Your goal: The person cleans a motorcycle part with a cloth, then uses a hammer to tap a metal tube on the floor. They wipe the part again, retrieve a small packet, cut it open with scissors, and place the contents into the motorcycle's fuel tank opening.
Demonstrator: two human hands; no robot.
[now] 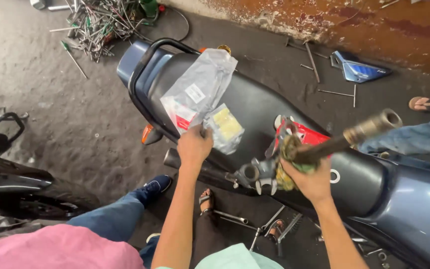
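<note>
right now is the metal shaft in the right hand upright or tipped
Tipped: the metal shaft slants up to the right from the right hand, hollow end highest, over the motorcycle seat.

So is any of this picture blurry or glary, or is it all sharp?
Head view: mostly sharp, with soft, even light. The metal shaft in the right hand looks slightly soft at its near end. There is pale sheen on the black seat and the clear plastic bags under the left hand. The edges bow a little, like a wide lens.
</note>
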